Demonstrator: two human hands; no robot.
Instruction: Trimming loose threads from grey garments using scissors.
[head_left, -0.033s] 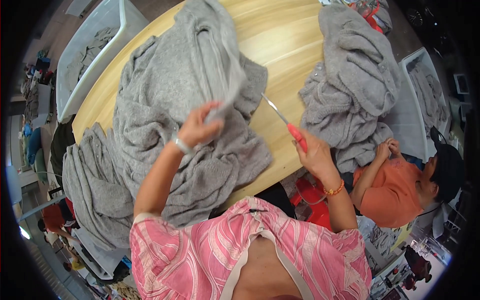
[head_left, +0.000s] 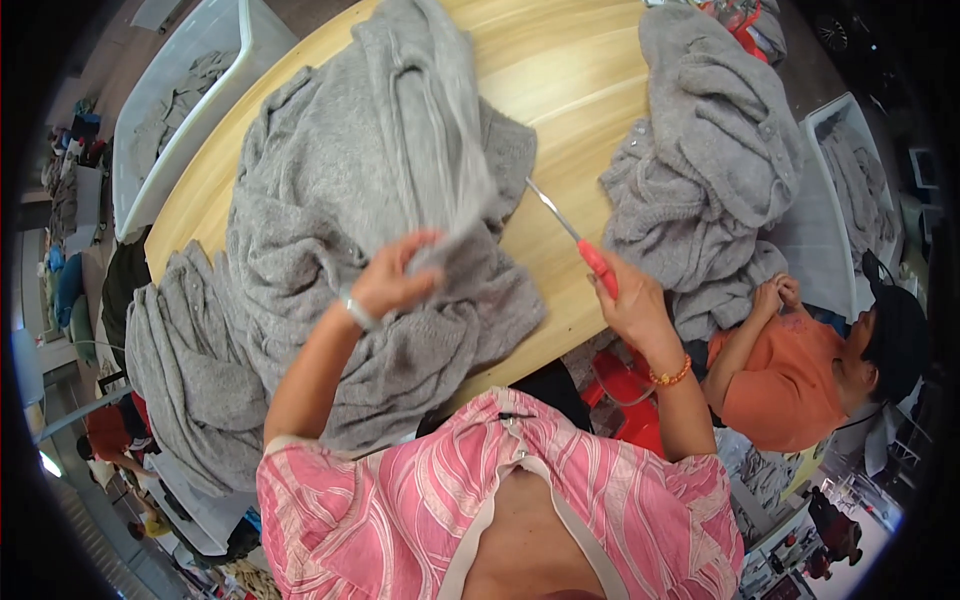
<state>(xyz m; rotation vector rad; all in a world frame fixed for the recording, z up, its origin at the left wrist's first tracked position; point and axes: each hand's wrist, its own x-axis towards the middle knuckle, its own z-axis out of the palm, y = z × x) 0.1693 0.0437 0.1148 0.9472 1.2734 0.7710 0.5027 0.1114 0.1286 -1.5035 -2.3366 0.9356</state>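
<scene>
My left hand [head_left: 392, 280] is over a grey knitted sweater [head_left: 330, 150] spread and rumpled on the wooden table. Its thumb and fingers are apart, and the fingertips are blurred at a fold of the knit, which is blurred too. In my right hand [head_left: 636, 305] is a red-handled tool [head_left: 597, 265] with a slim metal shaft. The tool's tip points up and left, near the sweater's right edge. Whether it is a pair of closed scissors or some other tool, I cannot tell.
More grey knitwear is heaped on the table [head_left: 570, 60] at right [head_left: 720, 130] and lower left [head_left: 190, 370]. White bins stand at left [head_left: 225, 90] and right [head_left: 815, 200]. A person in orange [head_left: 780, 385] sits at right, hands together. A red stool [head_left: 640, 430] is below the table edge.
The blurred fold of knit by my left hand has shifted slightly. Both hands stay almost in place, and the red-handled tool remains in my right.
</scene>
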